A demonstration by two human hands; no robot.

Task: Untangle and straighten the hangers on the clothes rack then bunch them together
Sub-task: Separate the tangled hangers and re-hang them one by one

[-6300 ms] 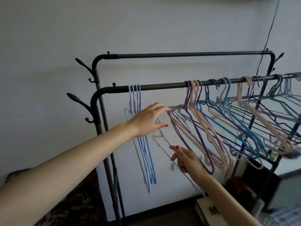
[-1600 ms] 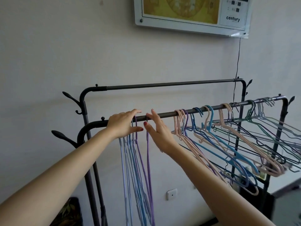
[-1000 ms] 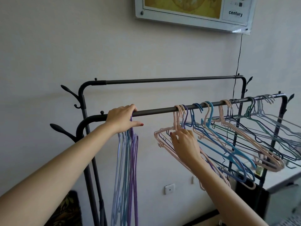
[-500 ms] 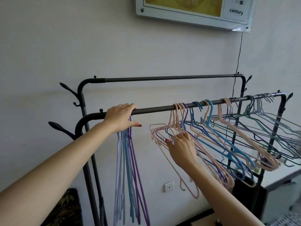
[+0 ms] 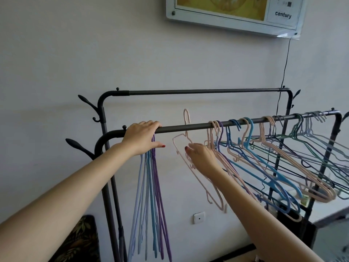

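Observation:
The dark metal clothes rack has a near rail (image 5: pixel 190 127) and a far rail (image 5: pixel 198 91). My left hand (image 5: pixel 140 138) rests over the near rail at its left end, covering the hooks of a straight bunch of blue and purple hangers (image 5: pixel 151 195) that hangs below it. My right hand (image 5: pixel 201 158) holds a pink hanger (image 5: pixel 205 186) lifted off the rail, its hook (image 5: pixel 186 118) raised above the bar. To the right, several tangled pink, blue, purple and green hangers (image 5: pixel 273 163) hang slanted on the near rail.
Side pegs (image 5: pixel 85 100) stick out at the rack's left. A framed board (image 5: pixel 234 14) hangs on the wall above, with a thin cable (image 5: pixel 285 61) running down. A wall socket (image 5: pixel 199 217) sits low. A patterned cushion (image 5: pixel 79 242) lies at bottom left.
My right hand has lifted one pink hanger off the near rail, its hook now above the bar. My left hand has stayed on the bunch at the left.

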